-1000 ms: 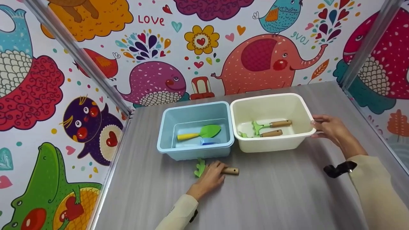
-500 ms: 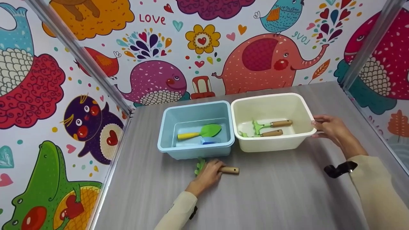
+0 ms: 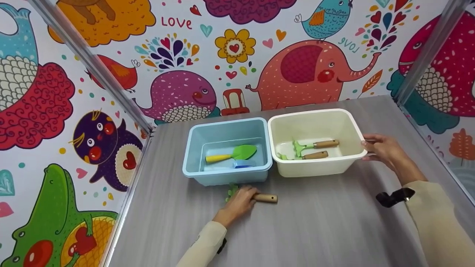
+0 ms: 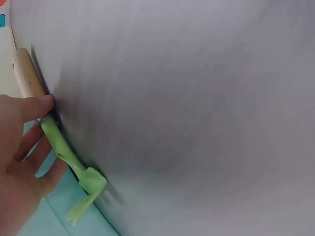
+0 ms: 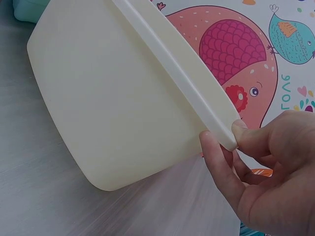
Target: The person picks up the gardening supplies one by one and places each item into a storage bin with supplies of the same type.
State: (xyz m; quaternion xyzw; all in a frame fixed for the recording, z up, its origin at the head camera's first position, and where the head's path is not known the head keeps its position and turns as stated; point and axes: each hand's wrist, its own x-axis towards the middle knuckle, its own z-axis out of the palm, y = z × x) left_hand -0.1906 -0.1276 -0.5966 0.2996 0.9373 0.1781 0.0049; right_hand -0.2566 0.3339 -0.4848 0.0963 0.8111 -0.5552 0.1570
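In the head view, my left hand point(image 3: 239, 203) holds a small hand rake point(image 3: 266, 198) with a wooden handle and a green head, low over the grey table in front of the blue bin point(image 3: 230, 179). The left wrist view shows thumb and fingers on either side of the hand rake point(image 4: 60, 145), near where handle meets green neck. Over to the right, my right hand point(image 3: 386, 150) pinches the rim of the cream bin point(image 3: 315, 169). Its thumb is on top of the rim and the fingers are beneath, as the right wrist view shows.
Inside the blue bin lie a green trowel point(image 3: 245, 151) with a yellow handle and a blue item point(image 3: 243, 164), partly hidden. Two wooden-handled green tools point(image 3: 326, 143) lie in the cream bin. The bins stand side by side, before a printed wall point(image 3: 237, 81).
My left hand has shifted slightly left along the hand rake, toward its green head, uncovering more of the handle. The right hand and both bins look unmoved.
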